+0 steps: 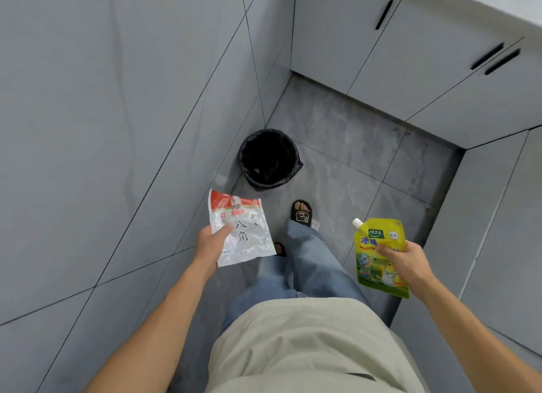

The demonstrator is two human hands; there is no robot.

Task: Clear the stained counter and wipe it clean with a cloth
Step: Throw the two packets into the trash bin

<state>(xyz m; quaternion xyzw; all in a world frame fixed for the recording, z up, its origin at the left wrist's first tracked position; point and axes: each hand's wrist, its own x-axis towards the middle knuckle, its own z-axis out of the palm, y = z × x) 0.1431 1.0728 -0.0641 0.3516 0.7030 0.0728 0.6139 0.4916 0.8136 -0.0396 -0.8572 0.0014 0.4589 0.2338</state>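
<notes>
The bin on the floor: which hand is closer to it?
Left. The left hand, holding a clear packet, is just below the bin; the right hand, holding a yellow pouch, is farther off to its lower right.

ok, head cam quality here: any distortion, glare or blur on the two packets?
Head view: wide-angle bend in the wall seams and cabinet edges; soft even light, faint sheen on the floor; white packet and yellow pouch fairly sharp, print readable; bin interior too dark to read.

The packet (241,231) is clear with a red top; the pouch (378,260) at 3 o'clock is yellow-green; the bin (269,159) is black.
</notes>
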